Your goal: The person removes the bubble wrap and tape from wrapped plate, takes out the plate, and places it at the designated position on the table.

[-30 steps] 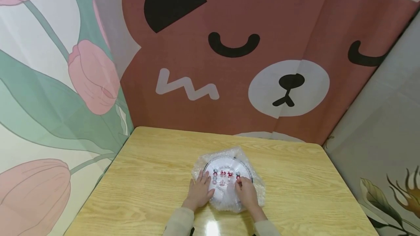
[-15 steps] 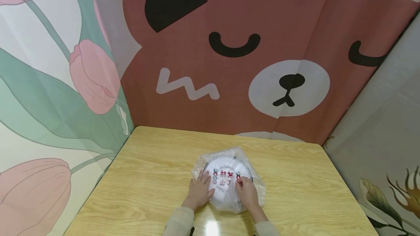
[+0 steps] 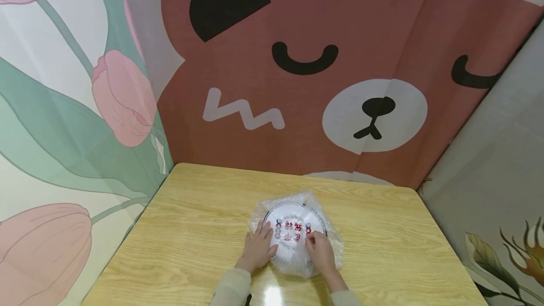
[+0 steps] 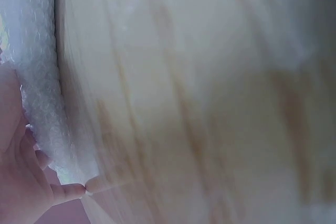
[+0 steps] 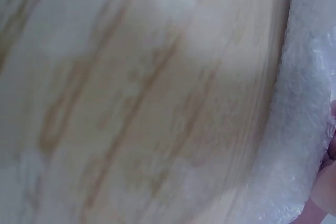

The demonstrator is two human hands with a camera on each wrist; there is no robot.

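Note:
On the wooden table lies a round white disc (image 3: 289,211) with a dark rim, printed with red characters and small figures. Clear bubble wrap (image 3: 308,197) surrounds it. Flat on the left part of the wrapped disc rests my left hand (image 3: 257,249), fingers spread and straight. My right hand (image 3: 320,251) is over the right part, its thumb and curled fingers pinching the bubble wrap; the fingertips' exact hold is hard to see. In the left wrist view, the left hand (image 4: 21,177) touches the wrap's edge. Only a few right fingers (image 5: 324,187) show in the right wrist view.
The pale wooden table (image 3: 204,211) extends around the package on all sides. Behind it hangs a curtain (image 3: 238,150) with a large brown bear. A tulip-print curtain (image 3: 68,122) stands at the left, and a grey flowered one (image 3: 501,155) at the right.
Both hands stay in nearly the same places. The red print under the bubble wrap shows more clearly than before, and the head view has shifted very slightly.

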